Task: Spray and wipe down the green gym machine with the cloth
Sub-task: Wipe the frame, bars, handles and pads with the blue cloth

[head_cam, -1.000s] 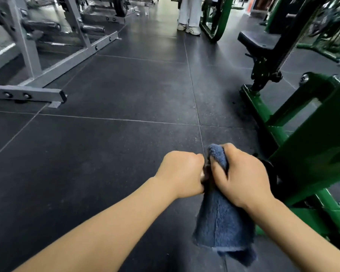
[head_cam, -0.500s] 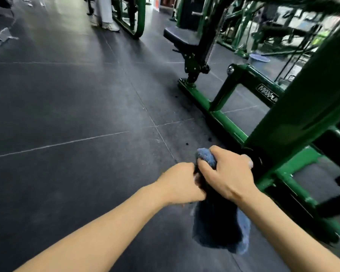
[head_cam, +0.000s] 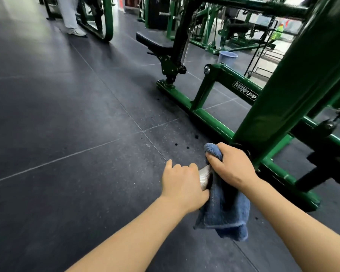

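Note:
The green gym machine fills the right side, its slanted upright and floor rails close to my hands. A silver knurled bar sticks out from its base toward me. My right hand grips a blue cloth wrapped over the bar near the frame, and the cloth's loose end hangs down below. My left hand curls round the bar's free end, just left of the cloth. No spray bottle is in view.
A black seat pad on the machine stands further back. A blue bucket sits on the floor behind the frame. A person's legs stand at the far left beside another green frame. Dark rubber floor tiles spread to the left.
The view has swung right, bringing more of the green machine in. My left hand has slid slightly away from the right, uncovering the silver bar between them.

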A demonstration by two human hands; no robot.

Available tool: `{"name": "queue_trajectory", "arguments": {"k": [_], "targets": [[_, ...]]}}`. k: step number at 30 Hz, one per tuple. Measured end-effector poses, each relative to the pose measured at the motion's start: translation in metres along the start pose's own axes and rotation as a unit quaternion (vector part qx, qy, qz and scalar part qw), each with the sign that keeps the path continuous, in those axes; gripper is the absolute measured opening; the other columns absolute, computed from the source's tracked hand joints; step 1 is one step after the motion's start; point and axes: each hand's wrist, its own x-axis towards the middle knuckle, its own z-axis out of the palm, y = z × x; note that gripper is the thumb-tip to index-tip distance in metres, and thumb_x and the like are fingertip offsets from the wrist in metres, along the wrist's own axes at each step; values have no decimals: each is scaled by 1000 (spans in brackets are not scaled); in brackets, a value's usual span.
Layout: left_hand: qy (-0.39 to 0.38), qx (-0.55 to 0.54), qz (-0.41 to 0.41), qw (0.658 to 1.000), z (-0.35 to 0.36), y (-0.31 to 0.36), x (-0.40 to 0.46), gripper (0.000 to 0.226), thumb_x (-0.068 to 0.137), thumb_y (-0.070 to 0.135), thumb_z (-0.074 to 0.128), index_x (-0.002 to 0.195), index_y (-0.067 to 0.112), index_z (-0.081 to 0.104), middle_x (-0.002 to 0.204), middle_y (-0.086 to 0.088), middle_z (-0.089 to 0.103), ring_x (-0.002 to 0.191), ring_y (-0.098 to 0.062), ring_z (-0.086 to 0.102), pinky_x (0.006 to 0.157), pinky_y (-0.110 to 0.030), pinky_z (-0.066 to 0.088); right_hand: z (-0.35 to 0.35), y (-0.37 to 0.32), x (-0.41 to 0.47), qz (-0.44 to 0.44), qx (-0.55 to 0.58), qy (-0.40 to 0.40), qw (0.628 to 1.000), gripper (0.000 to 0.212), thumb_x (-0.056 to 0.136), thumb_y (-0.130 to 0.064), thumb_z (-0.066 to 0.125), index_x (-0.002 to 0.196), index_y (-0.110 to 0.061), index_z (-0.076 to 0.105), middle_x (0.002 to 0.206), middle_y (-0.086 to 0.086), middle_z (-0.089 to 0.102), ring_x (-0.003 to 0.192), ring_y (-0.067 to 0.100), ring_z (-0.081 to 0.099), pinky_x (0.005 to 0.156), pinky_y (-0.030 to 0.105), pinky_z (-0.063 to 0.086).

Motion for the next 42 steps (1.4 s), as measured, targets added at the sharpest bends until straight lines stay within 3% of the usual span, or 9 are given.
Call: {"name": "queue_trajectory", "arguments": {"k": [6, 15, 21, 24, 27, 31, 34, 38, 42], "targets": [[-71, -397, -54, 914, 10, -16, -15, 110, 76, 30, 71, 152, 34, -8, 115, 20, 51, 109, -12, 56, 92, -31, 48, -2, -25, -19, -65, -44, 6, 997, 36, 83, -54, 38, 69, -20, 40, 70, 5, 57, 73, 30, 55, 67, 37, 37], [-57, -176, -15, 983, 29, -70, -48, 102, 85, 58, 58, 153, 26, -11, 140, 9, 40, 131, -13, 37, 110, -32, 31, -1, -36, -36, -251, 40, -60, 965, 32, 90, -43, 39, 83, -17, 56, 77, -4, 58, 76, 23, 56, 79, 35, 42], [-19, -172, -10, 985, 20, -55, -50, 67, 100, 38, 42, 154, 21, 8, 145, 1, 39, 132, -18, 37, 110, -34, 31, 0, -37, -2, -25, -54, -71, 996, 36, 95, -46, 44, 77, -15, 48, 83, 9, 62, 86, 33, 57, 70, 37, 36], [-18, -420, -107, 901, 16, -42, -49, 44, 103, 25, 36, 148, 22, 35, 142, 3, 49, 128, -15, 47, 106, -31, 38, 4, -55, -32, -84, -23, -27, 996, 35, 92, -46, 46, 73, -17, 46, 76, 6, 61, 77, 31, 56, 64, 38, 37], [-8, -689, -208, 694, 3, -30, -56, 34, 102, 18, 36, 120, 13, 64, 110, -9, 71, 102, -23, 66, 89, -35, 51, 12, -73, -64, -142, 62, -7, 988, 33, 88, -46, 41, 79, -18, 55, 76, -2, 59, 74, 24, 54, 67, 37, 39], [-8, -769, -223, 600, -5, -24, -78, 40, 97, 44, 44, 99, 18, 73, 101, -5, 74, 106, -19, 66, 97, -37, 48, 15, -92, -84, -157, 116, -16, 981, 33, 90, -43, 40, 88, -15, 58, 84, -5, 60, 82, 19, 53, 83, 34, 40], [-18, -776, -170, 608, -6, -28, -84, 56, 88, 63, 51, 120, 19, 65, 118, -3, 69, 117, -15, 60, 105, -37, 41, 10, -100, -85, -140, 162, -17, 977, 37, 89, -42, 39, 100, -16, 62, 95, -5, 65, 100, 8, 54, 98, 25, 32], [62, -766, -214, 603, -12, -29, -73, 29, 99, 15, 49, 126, 12, 59, 119, -9, 67, 114, -23, 62, 106, -45, 43, -7, -102, -84, -136, 282, -144, 939, 53, 78, -28, 43, 130, -22, 52, 120, -23, 55, 118, -17, 37, 106, 13, 24], [204, -682, -294, 638, -18, -32, -73, 25, 100, 15, 47, 121, 23, 57, 111, 9, 65, 99, -3, 61, 87, -22, 50, -29, -85, -60, -72, 356, -142, 921, 42, 86, -30, 46, 125, -19, 57, 124, -15, 58, 115, -9, 49, 99, 9, 34]]}}
